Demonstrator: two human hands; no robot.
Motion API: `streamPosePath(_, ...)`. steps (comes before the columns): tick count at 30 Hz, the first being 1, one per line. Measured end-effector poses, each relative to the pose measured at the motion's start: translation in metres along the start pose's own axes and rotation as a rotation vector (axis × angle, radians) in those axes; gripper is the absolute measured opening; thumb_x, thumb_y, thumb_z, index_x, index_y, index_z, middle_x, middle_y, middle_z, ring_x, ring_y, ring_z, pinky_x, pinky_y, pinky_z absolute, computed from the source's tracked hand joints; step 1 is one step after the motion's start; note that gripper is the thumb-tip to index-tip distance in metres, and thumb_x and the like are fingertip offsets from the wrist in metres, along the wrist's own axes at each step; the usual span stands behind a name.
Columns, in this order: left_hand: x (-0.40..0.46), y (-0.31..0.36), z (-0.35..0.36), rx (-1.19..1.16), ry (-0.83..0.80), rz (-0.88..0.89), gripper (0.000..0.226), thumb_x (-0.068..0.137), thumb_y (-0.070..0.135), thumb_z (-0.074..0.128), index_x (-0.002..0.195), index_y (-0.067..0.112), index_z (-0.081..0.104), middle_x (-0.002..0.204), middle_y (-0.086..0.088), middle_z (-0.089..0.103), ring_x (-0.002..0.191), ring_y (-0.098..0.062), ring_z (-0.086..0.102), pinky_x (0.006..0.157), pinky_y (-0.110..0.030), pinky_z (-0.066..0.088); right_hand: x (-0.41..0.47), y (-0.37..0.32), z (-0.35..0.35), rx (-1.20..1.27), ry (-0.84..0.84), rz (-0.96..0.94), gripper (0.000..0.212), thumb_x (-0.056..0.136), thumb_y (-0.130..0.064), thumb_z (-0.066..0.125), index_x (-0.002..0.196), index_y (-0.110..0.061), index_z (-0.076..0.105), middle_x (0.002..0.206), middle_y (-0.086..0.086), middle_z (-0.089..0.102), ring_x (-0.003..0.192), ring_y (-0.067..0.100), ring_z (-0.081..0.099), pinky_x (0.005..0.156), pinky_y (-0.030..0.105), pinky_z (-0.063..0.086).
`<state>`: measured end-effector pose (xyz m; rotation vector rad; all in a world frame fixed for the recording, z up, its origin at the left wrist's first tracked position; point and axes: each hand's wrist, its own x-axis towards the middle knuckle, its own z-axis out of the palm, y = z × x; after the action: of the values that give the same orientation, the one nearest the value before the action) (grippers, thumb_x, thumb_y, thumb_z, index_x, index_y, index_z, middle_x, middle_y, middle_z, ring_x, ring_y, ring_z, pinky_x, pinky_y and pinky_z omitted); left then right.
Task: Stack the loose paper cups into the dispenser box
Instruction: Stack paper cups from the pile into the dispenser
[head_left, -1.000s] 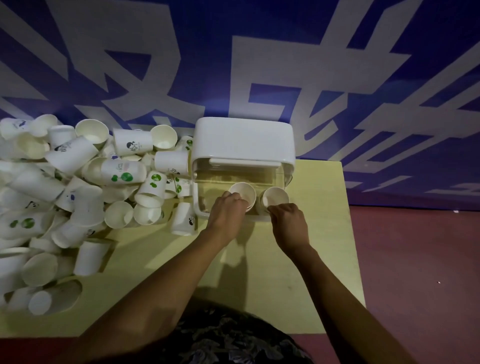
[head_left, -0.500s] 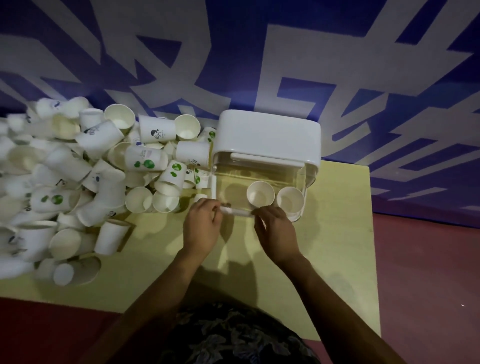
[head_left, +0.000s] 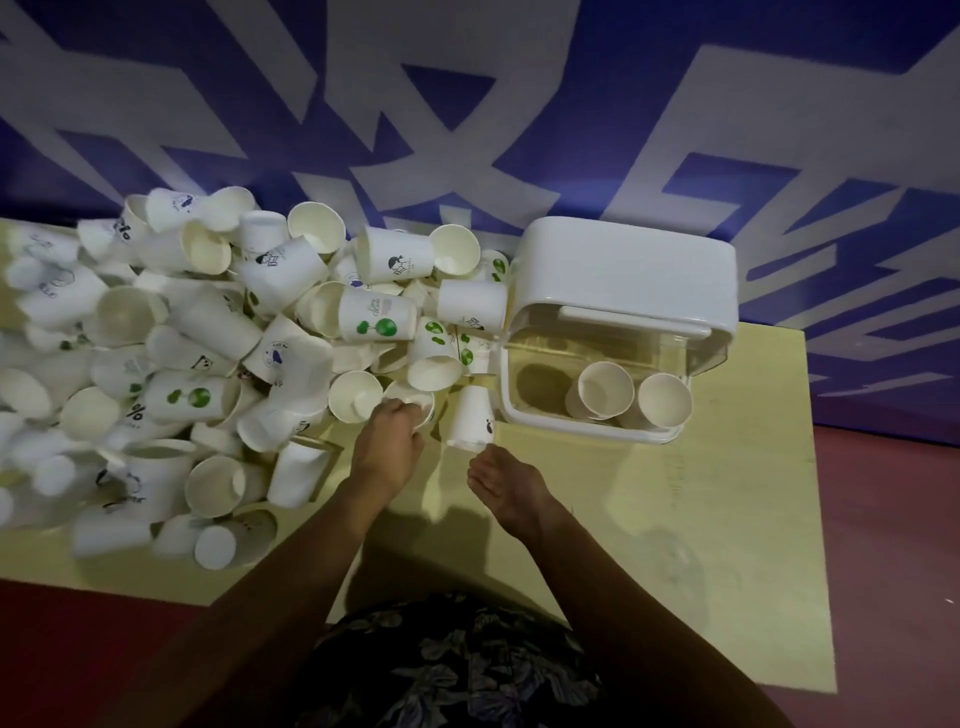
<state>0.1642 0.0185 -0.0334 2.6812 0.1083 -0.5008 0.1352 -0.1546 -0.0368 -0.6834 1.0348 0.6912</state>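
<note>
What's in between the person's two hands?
In the head view, one paper cup lies on its side on the yellow table, just above the gap between the left hand and the right hand. Lower down, only bare table.

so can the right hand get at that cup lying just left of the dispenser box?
Probably yes. The right hand is open, palm up, just below the cup, and nothing lies between them. The left hand is busy on another cup to the left.
</note>
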Motion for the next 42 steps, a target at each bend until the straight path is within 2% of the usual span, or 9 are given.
streamPosePath(2,-0.001,-0.005,-0.005,-0.009,0.020,0.049,0.032,0.083,0.006,0.061,0.114,0.012,0.066,0.112,-0.010,0.062,0.107,-0.029,0.054,0.090,-0.036,0.047,0.014,0.007,0.009,0.105,0.038,-0.015,0.011,0.098,-0.014,0.053,0.099,-0.007,0.061,0.088,0.010,0.057,0.088,0.017,0.061,0.090,0.028,0.048)
streamPosePath(5,-0.006,-0.012,-0.010,-0.031,0.045,0.115,0.028,0.081,0.005,0.060,0.105,0.014,0.070,0.099,-0.009,0.064,0.095,-0.029,0.056,0.076,-0.034,0.047,0.026,0.011,0.019,0.134,0.107,-0.040,0.014,0.096,-0.012,0.053,0.082,-0.012,0.057,0.069,0.003,0.054,0.057,0.010,0.054,0.072,0.021,0.047)
streamPosePath(9,-0.017,-0.020,-0.015,-0.119,0.079,0.162,0.021,0.085,0.010,0.060,0.103,0.012,0.071,0.096,-0.008,0.065,0.091,-0.026,0.057,0.075,-0.033,0.047,0.024,0.015,0.030,0.162,0.248,-0.102,0.005,0.088,-0.007,0.063,0.092,-0.005,0.062,0.087,0.009,0.063,0.078,0.016,0.060,0.065,0.026,0.049)
streamPosePath(13,-0.030,-0.026,-0.023,-0.215,0.146,0.199,0.018,0.085,0.010,0.063,0.101,0.010,0.071,0.095,-0.006,0.064,0.089,-0.023,0.057,0.076,-0.034,0.051,0.013,0.021,0.033,-0.024,0.336,-0.310,0.008,0.088,-0.005,0.059,0.094,-0.005,0.065,0.100,0.012,0.068,0.094,0.026,0.064,0.077,0.033,0.054)
streamPosePath(18,-0.039,-0.021,-0.038,-0.286,0.224,0.282,0.018,0.088,0.011,0.063,0.104,0.010,0.070,0.099,-0.003,0.063,0.092,-0.020,0.057,0.080,-0.031,0.050,-0.014,0.029,0.025,-0.556,0.445,-0.705,0.012,0.089,-0.012,0.056,0.083,-0.011,0.066,0.084,-0.001,0.070,0.082,0.023,0.065,0.073,0.036,0.057)
streamPosePath(23,-0.042,0.007,-0.052,-0.287,0.302,0.374,0.016,0.089,0.013,0.063,0.103,0.010,0.070,0.096,-0.002,0.064,0.089,-0.019,0.059,0.080,-0.030,0.050,-0.047,0.020,0.013,-0.840,0.537,-1.010,0.010,0.093,-0.015,0.057,0.089,-0.013,0.066,0.077,-0.008,0.067,0.070,0.004,0.060,0.061,0.013,0.043)
streamPosePath(26,-0.041,0.030,-0.056,-0.249,0.338,0.447,0.015,0.090,0.014,0.063,0.102,0.010,0.071,0.094,-0.001,0.064,0.085,-0.016,0.060,0.082,-0.029,0.051,-0.064,0.009,-0.002,-0.947,0.587,-1.184,0.012,0.094,-0.016,0.057,0.085,-0.013,0.062,0.074,-0.003,0.066,0.068,0.011,0.061,0.063,0.028,0.048)
streamPosePath(32,-0.036,0.088,-0.055,-0.295,0.320,0.543,0.017,0.092,0.015,0.060,0.103,0.009,0.071,0.093,-0.002,0.063,0.088,-0.017,0.056,0.074,-0.033,0.050,-0.101,-0.033,-0.041,-1.057,0.755,-1.495,0.009,0.089,-0.006,0.066,0.097,-0.010,0.068,0.092,0.003,0.071,0.083,0.022,0.065,0.067,0.032,0.054)
streamPosePath(42,-0.022,0.176,-0.022,-0.263,0.267,0.596,0.017,0.092,0.013,0.058,0.104,0.010,0.071,0.095,-0.001,0.063,0.091,-0.019,0.056,0.075,-0.033,0.050,-0.116,-0.101,-0.104,-1.303,0.800,-1.430,0.008,0.094,-0.007,0.059,0.099,-0.008,0.066,0.100,0.009,0.069,0.094,0.029,0.060,0.071,0.028,0.046)
